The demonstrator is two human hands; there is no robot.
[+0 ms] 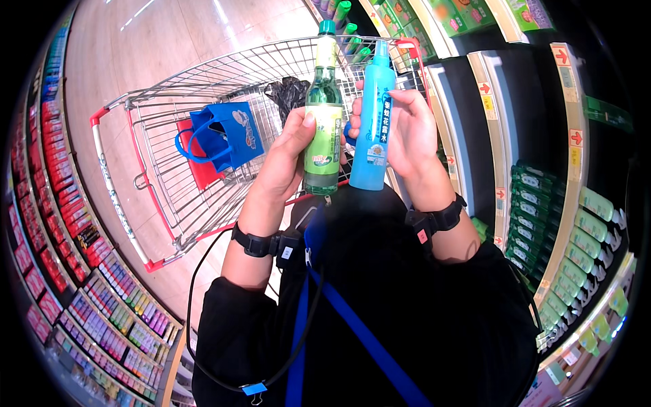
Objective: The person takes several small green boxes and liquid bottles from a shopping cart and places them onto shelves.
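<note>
My left hand point(291, 147) grips a green glass bottle point(324, 175) by its middle, the thumb lying across its pale green label. The bottle stands nearly upright in view, its dark green cap point(327, 28) at the top. Beside it, a blue plastic spray bottle point(370, 168) with a clear cover over its top rests in my right hand point(414, 127). Both bottles have their printed fronts turned toward me, and a narrow gap separates them. The fingers behind the bottles are partly hidden.
A metal shopping cart point(168, 96) stands before me, holding a blue bag point(236, 135) and a black plastic bag point(287, 94). Shelves on the right carry green boxes point(529, 203) and pump bottles point(585, 239). Packed shelves of boxed goods point(114, 269) line the left, across a tiled floor point(101, 61).
</note>
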